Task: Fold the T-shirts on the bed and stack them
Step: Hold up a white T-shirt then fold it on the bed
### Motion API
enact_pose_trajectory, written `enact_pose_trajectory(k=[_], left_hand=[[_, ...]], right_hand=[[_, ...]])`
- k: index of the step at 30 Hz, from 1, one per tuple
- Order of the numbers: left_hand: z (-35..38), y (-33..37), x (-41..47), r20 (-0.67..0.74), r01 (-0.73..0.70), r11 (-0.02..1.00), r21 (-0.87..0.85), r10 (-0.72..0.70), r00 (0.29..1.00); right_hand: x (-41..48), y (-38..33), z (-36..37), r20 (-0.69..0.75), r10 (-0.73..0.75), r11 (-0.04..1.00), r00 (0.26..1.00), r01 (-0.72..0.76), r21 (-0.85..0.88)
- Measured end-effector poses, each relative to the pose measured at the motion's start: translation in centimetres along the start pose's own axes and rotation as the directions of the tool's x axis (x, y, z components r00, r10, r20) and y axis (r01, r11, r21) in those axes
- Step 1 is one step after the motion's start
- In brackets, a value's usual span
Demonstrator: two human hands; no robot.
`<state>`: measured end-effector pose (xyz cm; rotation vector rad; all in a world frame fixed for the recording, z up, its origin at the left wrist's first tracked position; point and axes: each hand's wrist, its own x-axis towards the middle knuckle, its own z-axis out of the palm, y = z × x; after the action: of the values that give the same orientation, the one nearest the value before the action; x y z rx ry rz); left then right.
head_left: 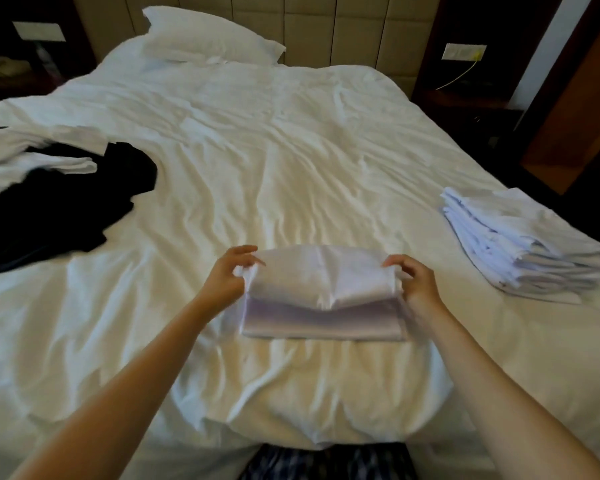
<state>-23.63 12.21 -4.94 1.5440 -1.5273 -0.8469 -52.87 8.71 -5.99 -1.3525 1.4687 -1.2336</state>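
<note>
A white T-shirt [321, 299], partly folded, lies on the bed [257, 150] straight in front of me. Its upper layer is lifted and curls over the lower layer. My left hand [227, 277] pinches the left edge of that lifted layer. My right hand [414, 282] pinches its right edge. A stack of folded white T-shirts [523, 244] sits at the bed's right edge. A heap of unfolded black shirts [59, 202] and white shirts [32, 157] lies at the left.
A white pillow [205, 36] leans at the padded headboard [343, 26]. Dark bedside tables stand on both sides, the right one [465, 102] below a wall socket with a yellow cable. Wrinkled white sheet spans the bed's middle.
</note>
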Motion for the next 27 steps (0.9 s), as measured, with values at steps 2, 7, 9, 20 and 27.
enact_pose_trajectory(k=[2, 7, 9, 20, 27], left_hand=[[0.9, -1.5, -1.2, 0.000, 0.010, 0.993, 0.115, -0.010, 1.000], [1.6, -2.6, -2.0, -0.097, 0.105, 0.989, 0.101, -0.095, 0.991], [1.3, -2.1, -1.6, -0.076, 0.169, 0.985, -0.019, -0.170, 0.982], [3.3, -0.2, 1.4, -0.176, 0.354, 0.913, -0.204, -0.389, 0.904], [4.0, -1.2, 1.1, -0.233, 0.301, 0.947, -0.116, -0.321, 0.918]], right_hand=[[-1.1, 1.0, -0.2, 0.027, -0.024, 0.989, 0.999, 0.027, -0.144], [-1.9, 1.9, -0.5, -0.011, 0.076, 0.958, 0.997, -0.076, -0.278], [-1.4, 1.8, -0.4, -0.071, 0.141, 0.959, 0.988, -0.154, -0.238], [-0.8, 0.4, 1.0, -0.135, 0.302, 0.895, 0.944, -0.330, -0.299], [-1.5, 1.6, 1.5, -0.179, 0.283, 0.879, 0.942, -0.329, -0.345]])
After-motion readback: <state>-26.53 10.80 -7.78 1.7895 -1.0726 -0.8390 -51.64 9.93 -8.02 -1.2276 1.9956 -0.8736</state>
